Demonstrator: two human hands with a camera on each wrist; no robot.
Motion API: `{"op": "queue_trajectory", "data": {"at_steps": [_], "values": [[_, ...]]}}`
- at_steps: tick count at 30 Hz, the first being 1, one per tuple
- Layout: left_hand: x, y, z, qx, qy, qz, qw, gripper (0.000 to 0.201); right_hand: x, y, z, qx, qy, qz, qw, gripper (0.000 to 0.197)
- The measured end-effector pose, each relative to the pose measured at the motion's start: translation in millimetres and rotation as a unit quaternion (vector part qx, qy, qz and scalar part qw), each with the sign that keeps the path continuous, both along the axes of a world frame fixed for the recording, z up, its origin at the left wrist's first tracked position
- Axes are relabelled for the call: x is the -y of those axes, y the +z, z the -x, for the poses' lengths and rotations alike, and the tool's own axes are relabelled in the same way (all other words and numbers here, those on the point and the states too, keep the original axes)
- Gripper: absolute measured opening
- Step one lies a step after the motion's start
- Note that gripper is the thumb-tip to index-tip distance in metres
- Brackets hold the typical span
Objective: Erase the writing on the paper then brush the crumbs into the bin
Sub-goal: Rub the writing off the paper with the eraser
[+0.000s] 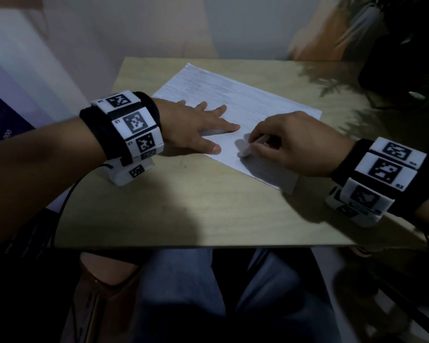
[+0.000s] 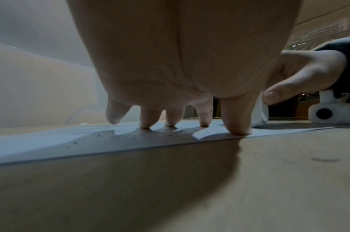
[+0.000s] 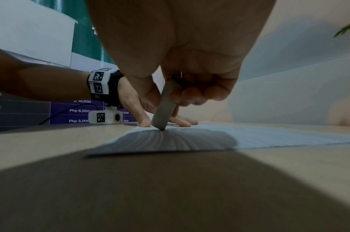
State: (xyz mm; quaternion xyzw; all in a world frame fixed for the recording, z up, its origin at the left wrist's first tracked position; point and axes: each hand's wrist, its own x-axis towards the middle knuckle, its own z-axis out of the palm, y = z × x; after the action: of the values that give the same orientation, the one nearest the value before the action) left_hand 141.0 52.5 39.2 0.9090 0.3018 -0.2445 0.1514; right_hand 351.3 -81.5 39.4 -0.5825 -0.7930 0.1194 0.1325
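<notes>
My left hand [image 1: 196,125] flat, fingers spread, pins paper [image 1: 245,100] against sliding. Crumbs [image 2: 102,135] lie by its fingertips. Just right, my right hand [image 1: 292,144] pinches eraser [image 3: 164,108], tip pressed on sheet for rubbing. Bin unseen.

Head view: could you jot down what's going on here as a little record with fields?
surface: table
paper: flat on the table, lying askew
left hand: fingers spread, pressing the paper down
right hand: holds eraser, tip on the paper
crumbs: specks near the left fingertips
bin: not in view
plant: far right corner
</notes>
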Motion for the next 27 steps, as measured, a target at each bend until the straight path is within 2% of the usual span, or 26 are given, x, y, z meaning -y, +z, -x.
{"op": "queue_trajectory", "data": {"at_steps": [2,4,7,9,11,13,15,18,19,22,24,26,27], "values": [[0.8,0.1,-0.9,0.000,-0.001,-0.001,1.000,0.068,2.3,0.0,3.6,-0.010,0.035,0.014,0.999,0.051],[1.2,0.7,-1.0,-0.001,-0.001,-0.002,1.000,0.067,2.0,-0.1,4.0,-0.018,0.037,0.032,0.999,0.049],[1.8,1.0,-0.5,-0.002,0.000,-0.003,1.000,0.068,-2.9,0.3,-0.4,0.013,-0.006,0.007,1.000,0.062],[2.5,1.7,-0.7,-0.002,-0.001,-0.006,1.000,0.068,-2.5,-0.5,1.4,0.022,0.004,0.009,1.000,0.063],[3.7,2.8,-1.0,-0.002,0.000,-0.006,1.000,0.068,3.3,1.4,7.7,-0.006,0.040,0.041,0.998,0.062],[4.3,3.7,-1.2,-0.001,-0.001,-0.008,1.000,0.068,4.8,2.2,9.9,-0.029,0.052,0.061,0.996,0.051],[3.9,2.9,-1.2,-0.002,-0.001,-0.009,1.000,0.068,-0.2,2.3,7.4,-0.014,0.025,0.045,0.999,0.043],[1.6,0.1,-0.7,-0.002,-0.003,-0.009,1.000,0.069,-6.5,0.7,4.7,0.031,-0.025,0.021,0.999,0.057],[0.6,-0.5,-0.2,-0.001,-0.005,-0.008,1.000,0.069,-6.0,0.1,6.9,0.039,-0.022,0.021,0.999,0.055],[-0.1,-0.8,-0.4,0.002,-0.008,-0.003,1.000,0.068,-1.0,-0.9,13.4,-0.004,0.035,0.049,0.998,0.034],[0.5,-0.4,-0.5,0.004,-0.007,-0.003,1.000,0.068,-1.2,2.1,14.6,-0.026,0.042,0.077,0.996,0.023],[1.0,-0.3,-0.6,0.003,-0.004,-0.007,1.000,0.069,-5.8,1.3,12.3,0.000,0.004,0.062,0.998,0.029],[1.2,-0.2,-0.8,0.002,-0.004,-0.009,1.000,0.069,-7.6,1.7,10.6,0.025,-0.016,0.047,0.998,0.042]]}}
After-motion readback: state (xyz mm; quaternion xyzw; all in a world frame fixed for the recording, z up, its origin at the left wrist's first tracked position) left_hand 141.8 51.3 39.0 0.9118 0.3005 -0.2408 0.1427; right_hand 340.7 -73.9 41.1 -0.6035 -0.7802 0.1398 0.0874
